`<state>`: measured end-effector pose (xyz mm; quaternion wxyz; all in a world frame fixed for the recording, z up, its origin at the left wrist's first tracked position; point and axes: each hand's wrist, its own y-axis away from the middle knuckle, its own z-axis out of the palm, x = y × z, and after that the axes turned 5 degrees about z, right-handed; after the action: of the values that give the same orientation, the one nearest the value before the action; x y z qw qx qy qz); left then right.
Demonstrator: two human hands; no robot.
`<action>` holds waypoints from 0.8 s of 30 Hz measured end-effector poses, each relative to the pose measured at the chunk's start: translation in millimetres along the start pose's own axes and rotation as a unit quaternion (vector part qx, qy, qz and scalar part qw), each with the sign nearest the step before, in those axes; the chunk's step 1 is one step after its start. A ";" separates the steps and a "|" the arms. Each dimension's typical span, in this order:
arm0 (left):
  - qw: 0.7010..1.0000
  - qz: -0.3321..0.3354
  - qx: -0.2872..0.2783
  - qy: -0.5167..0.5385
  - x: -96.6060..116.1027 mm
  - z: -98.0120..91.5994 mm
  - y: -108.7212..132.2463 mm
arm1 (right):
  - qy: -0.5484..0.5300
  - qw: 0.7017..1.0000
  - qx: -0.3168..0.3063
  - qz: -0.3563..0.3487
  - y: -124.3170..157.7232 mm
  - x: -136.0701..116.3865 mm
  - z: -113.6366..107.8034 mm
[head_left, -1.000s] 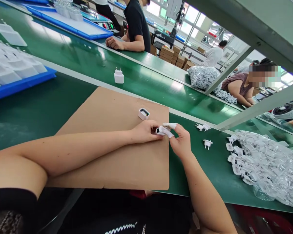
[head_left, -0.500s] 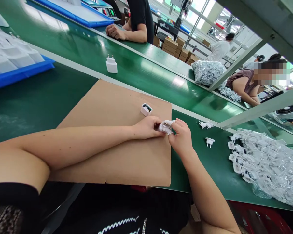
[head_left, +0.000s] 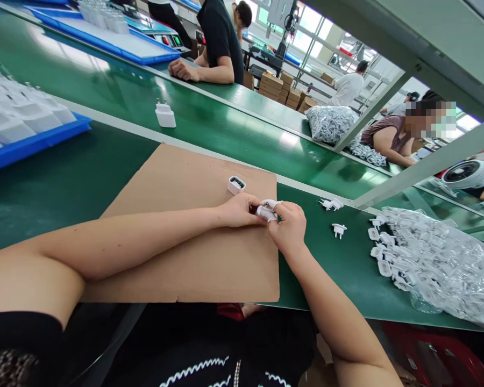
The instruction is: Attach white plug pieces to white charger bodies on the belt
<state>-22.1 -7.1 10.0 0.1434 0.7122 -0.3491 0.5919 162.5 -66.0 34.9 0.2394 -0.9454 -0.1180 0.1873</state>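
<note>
My left hand (head_left: 241, 209) is closed, with thumb and fingertips pinching a small white plastic part (head_left: 260, 212) whose shape is mostly hidden. From the other side, my right hand (head_left: 289, 224) closes on the same part. White finger covers (head_left: 271, 205) appear to sit on its thumb and forefinger. Just beyond my left hand, an open white charger housing (head_left: 236, 185) stands on the brown cardboard sheet (head_left: 177, 263), with green circuitry showing inside. To the right lie white two-pin plug pieces (head_left: 339, 230) on the green table.
A bag of white plug pieces (head_left: 439, 263) spills open at right. At left is a blue tray (head_left: 40, 146) of white chargers. One white charger (head_left: 165, 115) stands pins up on the green belt (head_left: 226, 134). A metal post (head_left: 431, 164) slants at right. Co-workers sit across the belt.
The view has tilted slightly, shifting the scene. The charger on the belt has moved left. Both hands keep pinching the white part over the cardboard, with the right fingers slightly closer in.
</note>
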 end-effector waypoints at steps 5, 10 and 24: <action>0.996 0.007 0.062 -0.066 2.3 9.6 5.7 | -0.044 0.998 0.012 0.048 10.0 -8.5 9.3; 0.993 -0.024 0.012 -0.118 26.4 7.9 6.9 | -0.166 0.980 -0.027 0.108 4.3 18.3 -12.4; 0.878 -0.165 0.198 -0.403 -13.7 -134.0 -126.5 | 0.023 0.920 -0.073 0.384 11.9 163.8 -73.8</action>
<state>-38.1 170.6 58.0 -0.0580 0.9498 -0.1302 0.2786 342.1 -55.1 40.3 0.0821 -0.9371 0.2461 0.2336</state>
